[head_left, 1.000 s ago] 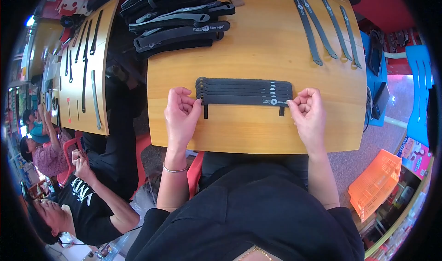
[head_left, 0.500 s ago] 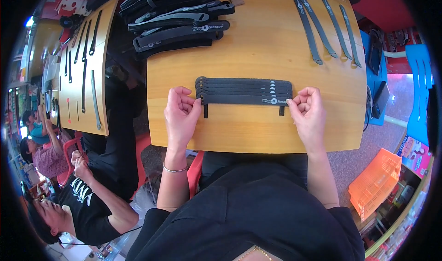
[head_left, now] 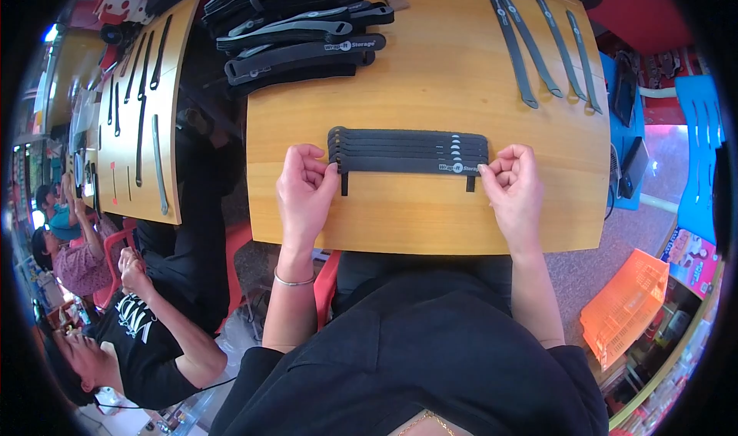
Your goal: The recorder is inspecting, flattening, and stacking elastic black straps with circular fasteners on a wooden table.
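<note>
On a wooden table, left hand and right hand pinch dark straps between them.

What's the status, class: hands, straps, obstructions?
Left hand pinching left end of dark straps; right hand, right end. Straps overlapped, two tabs below. Nothing visibly blocking.

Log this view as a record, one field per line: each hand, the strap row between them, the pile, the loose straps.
Left hand: pinched at the near left corner of the strap row
Right hand: pinched at its near right corner
Strap row: dark grey, overlapping in steps; two short black tabs on near side
Pile: black and grey straps, far left of the table
Loose straps: four, grey, far right
</note>
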A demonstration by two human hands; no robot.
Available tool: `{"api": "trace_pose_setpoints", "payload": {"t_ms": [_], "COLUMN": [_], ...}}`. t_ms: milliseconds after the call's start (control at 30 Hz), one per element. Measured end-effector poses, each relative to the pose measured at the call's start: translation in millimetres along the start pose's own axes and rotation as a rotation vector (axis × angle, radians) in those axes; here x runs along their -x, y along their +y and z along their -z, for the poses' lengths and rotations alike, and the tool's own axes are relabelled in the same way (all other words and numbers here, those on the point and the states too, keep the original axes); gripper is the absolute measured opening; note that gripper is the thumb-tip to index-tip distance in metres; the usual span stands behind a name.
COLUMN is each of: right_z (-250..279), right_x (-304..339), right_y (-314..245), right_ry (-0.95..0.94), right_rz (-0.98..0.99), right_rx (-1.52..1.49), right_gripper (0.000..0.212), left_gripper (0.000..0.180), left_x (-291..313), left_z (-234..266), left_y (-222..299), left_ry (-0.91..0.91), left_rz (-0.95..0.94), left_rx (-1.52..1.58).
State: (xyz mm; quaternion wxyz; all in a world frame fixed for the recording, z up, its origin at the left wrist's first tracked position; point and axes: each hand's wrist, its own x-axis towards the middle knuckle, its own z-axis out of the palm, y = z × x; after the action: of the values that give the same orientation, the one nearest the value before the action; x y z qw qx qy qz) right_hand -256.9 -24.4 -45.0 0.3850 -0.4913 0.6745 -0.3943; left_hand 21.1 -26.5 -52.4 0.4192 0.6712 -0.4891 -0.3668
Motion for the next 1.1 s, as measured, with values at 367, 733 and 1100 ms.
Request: {"api": "trace_pose_setpoints", "payload": {"t_ms": [367, 733, 1100], "right_z": [-1.1, 1.6, 2.7], "right_x": [2.5, 1.6, 3.2], "right_y": [2.0, 8.1, 4.4], "right_ry": [0.051, 0.022, -0.005], "right_rz": [0.043, 0.101, 0.094], "right_rx": [0.051, -0.015, -0.027], "right_gripper": [0.031, 0.029, 0.03], "left_gripper": [0.018, 0.031, 0.07], "left_x": [3.1, 19.1, 56.5], "left_z": [0.1, -5.9, -72.1], "left_y": [1.4, 16.0, 42.9], "left_ry": [0.017, 0.178, -0.469], "left_rz": [-0.058, -0.349, -0.754], "left_rx": [-0.014, -0.482, -0.79]}}
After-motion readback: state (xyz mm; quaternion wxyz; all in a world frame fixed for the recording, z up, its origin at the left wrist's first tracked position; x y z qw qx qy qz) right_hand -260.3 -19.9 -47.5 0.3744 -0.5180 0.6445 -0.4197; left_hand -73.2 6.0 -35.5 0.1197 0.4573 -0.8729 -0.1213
